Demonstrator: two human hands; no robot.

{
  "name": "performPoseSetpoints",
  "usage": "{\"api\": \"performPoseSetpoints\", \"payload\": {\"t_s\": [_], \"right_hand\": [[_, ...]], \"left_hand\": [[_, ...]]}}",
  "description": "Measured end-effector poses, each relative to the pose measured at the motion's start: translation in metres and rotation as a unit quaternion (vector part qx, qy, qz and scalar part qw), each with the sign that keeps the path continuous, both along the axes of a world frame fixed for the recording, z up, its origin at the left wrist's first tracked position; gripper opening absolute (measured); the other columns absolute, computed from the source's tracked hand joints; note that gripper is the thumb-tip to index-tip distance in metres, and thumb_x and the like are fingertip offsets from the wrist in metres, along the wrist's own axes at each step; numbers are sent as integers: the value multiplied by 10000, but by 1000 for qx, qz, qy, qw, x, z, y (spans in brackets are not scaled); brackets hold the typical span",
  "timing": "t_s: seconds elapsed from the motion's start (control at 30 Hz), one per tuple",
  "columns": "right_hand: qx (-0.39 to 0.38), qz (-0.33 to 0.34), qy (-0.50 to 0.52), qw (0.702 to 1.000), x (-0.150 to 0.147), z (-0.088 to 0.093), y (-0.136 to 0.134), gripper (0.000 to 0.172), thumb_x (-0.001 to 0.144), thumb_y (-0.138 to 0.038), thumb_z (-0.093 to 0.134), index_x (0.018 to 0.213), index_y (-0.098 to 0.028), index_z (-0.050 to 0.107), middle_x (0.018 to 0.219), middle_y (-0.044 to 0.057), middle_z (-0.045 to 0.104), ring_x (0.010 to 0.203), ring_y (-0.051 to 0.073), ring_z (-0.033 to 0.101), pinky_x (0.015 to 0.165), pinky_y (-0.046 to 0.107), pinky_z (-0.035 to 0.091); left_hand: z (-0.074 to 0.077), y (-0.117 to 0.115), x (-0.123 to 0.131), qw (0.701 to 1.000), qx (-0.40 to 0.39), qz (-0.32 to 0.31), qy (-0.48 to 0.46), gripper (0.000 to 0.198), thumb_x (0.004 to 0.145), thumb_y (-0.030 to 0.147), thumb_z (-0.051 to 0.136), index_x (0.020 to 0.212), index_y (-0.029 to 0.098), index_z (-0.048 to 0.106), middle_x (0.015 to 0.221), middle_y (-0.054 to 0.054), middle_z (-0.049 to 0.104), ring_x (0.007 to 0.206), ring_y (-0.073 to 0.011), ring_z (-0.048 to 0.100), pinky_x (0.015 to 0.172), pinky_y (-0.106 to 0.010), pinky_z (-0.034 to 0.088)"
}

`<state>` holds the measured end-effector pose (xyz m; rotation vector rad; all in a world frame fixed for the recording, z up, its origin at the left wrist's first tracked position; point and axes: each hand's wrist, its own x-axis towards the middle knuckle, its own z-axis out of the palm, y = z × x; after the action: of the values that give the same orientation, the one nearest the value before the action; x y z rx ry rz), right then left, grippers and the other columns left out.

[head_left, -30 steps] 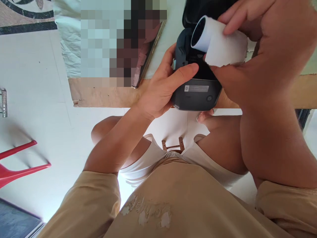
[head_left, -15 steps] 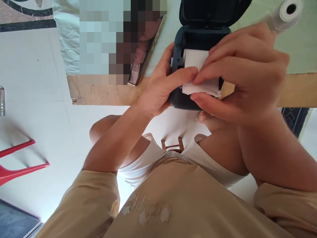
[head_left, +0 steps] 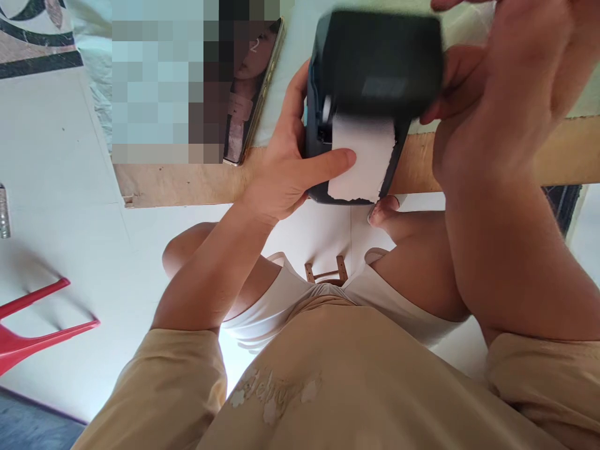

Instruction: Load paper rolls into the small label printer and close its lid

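A black receipt printer (head_left: 314, 181) is held over the table's front edge, gripped along its left side by my left hand (head_left: 290, 156). My left thumb presses on the strip of white paper (head_left: 363, 169) that lies out over the printer's front, its end torn unevenly. The printer's dark lid (head_left: 379, 62) is tilted down over the paper compartment and blurred by motion. At the lid's right edge, my right hand (head_left: 497, 87) has curled fingers against it; part of this hand is smeared and runs out at the top of the view.
A phone (head_left: 248, 94) with a lit screen lies on the cloth-covered table, left of the printer. The table's bare wooden edge (head_left: 178, 184) runs across in front. Red plastic legs (head_left: 51, 331) stick in from the left over the white floor. My knees are below the table edge.
The lid has swung from standing open to down over the compartment. My right hand has left the paper for the lid's right edge. The paper roll at the upper right is out of sight.
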<state>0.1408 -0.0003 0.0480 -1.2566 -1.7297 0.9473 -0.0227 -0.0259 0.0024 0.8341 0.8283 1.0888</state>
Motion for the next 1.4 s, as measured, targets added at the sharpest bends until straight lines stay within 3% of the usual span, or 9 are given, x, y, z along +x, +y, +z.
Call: {"api": "performPoseSetpoints", "payload": {"t_s": [0.13,0.3,0.43,0.67,0.83,0.93,1.03,1.2,1.4], "right_hand": [[35,3,-14,999,-4,-7,2,365,821,-379,376,1051,-115,479,1052,22,497,945,8,485,868,164,449],[-84,129,6,988,2,-22,4,533,736,-507,463,1160,-203,354,1040,31,467,825,5,433,667,142,403],[-80,166,-27,983,7,-22,3,677,662,-537,533,1201,-228,263,1126,39,413,870,20,420,657,144,392],[-75,189,-42,978,12,-28,7,717,670,-493,541,1244,-219,211,1102,49,427,821,13,424,658,154,383],[-51,169,-46,983,13,-29,6,700,686,-460,536,1261,-200,234,1161,40,417,885,6,437,742,139,417],[-58,128,-80,987,11,-24,3,690,718,-466,496,1290,-194,222,1214,39,390,956,16,456,665,120,426],[-26,74,-110,991,10,-19,0,594,736,-438,480,1249,-210,289,1249,19,363,1105,41,419,572,109,391],[38,48,-101,993,9,-15,-3,457,747,-389,469,1147,-186,377,1199,19,381,1070,34,420,563,112,387],[42,93,-87,991,10,-14,-5,586,681,-435,546,1177,-182,363,1213,17,349,1106,69,380,542,87,408]], "left_hand": [[3,-3,2,999,-16,15,-29,588,595,135,676,1105,304,437,1086,43,552,1022,-154,583,810,-252,505],[8,-6,8,992,-2,37,-119,361,682,193,622,995,260,455,892,24,550,731,-98,602,622,-216,514],[9,-6,9,995,-11,27,-95,219,725,230,597,904,214,472,735,19,518,551,-74,537,473,-203,452],[10,-4,5,999,18,25,-32,249,730,115,506,948,216,569,829,30,537,775,-95,607,634,-192,448],[11,-6,9,998,9,33,-51,263,712,196,592,965,243,537,830,11,586,764,-113,598,598,-197,462],[12,-4,11,997,2,23,-68,204,800,326,462,955,229,552,939,-20,618,1004,-169,575,737,-235,496],[13,-2,12,997,-32,18,-74,365,863,381,292,924,181,590,969,-41,624,1133,-205,511,854,-312,496],[14,-1,11,993,-79,41,-73,331,883,322,292,923,164,580,958,-43,637,1156,-200,493,934,-364,474],[14,0,9,990,-60,61,-112,246,870,211,320,825,174,559,715,-3,569,1071,-178,553,917,-376,495]]}}
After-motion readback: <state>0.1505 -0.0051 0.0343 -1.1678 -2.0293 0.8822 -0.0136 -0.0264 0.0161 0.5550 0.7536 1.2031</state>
